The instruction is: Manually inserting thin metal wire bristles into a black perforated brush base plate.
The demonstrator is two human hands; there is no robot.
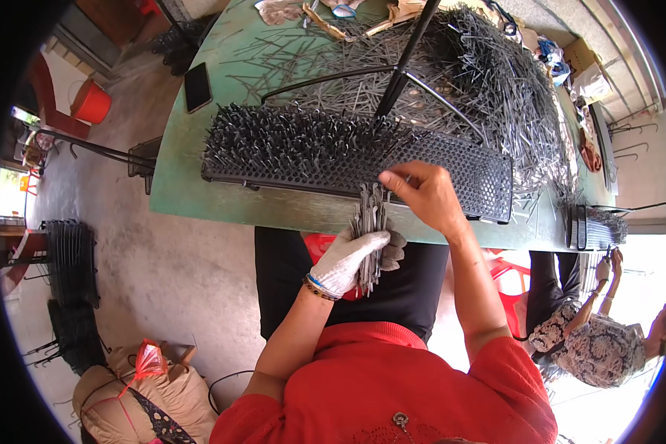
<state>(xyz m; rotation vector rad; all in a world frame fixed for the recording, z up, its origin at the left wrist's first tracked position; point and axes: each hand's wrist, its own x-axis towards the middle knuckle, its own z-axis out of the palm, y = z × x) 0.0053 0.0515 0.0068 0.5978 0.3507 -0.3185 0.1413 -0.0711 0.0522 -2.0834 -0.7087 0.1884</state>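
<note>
My left hand (351, 259), in a white knit glove, is closed round an upright bundle of thin grey metal strips (371, 214) with bent tips, just off the table's near edge. My bare right hand (427, 194) is over the front edge of a long black perforated rack (466, 174), right of the bundle's top. Its fingers are curled in toward the thumb; whatever they pinch is too small or hidden to name. Hooked metal pieces (281, 140) stand densely in the rack's left half, while bare holes show on its right.
A loose heap of metal strips (488, 81) covers the back and right of the green table (222, 203). A black frame (403, 55) rises behind the rack. A phone (197, 87) lies at left. At far right another person's hands (607, 270) work by a second rack (596, 228).
</note>
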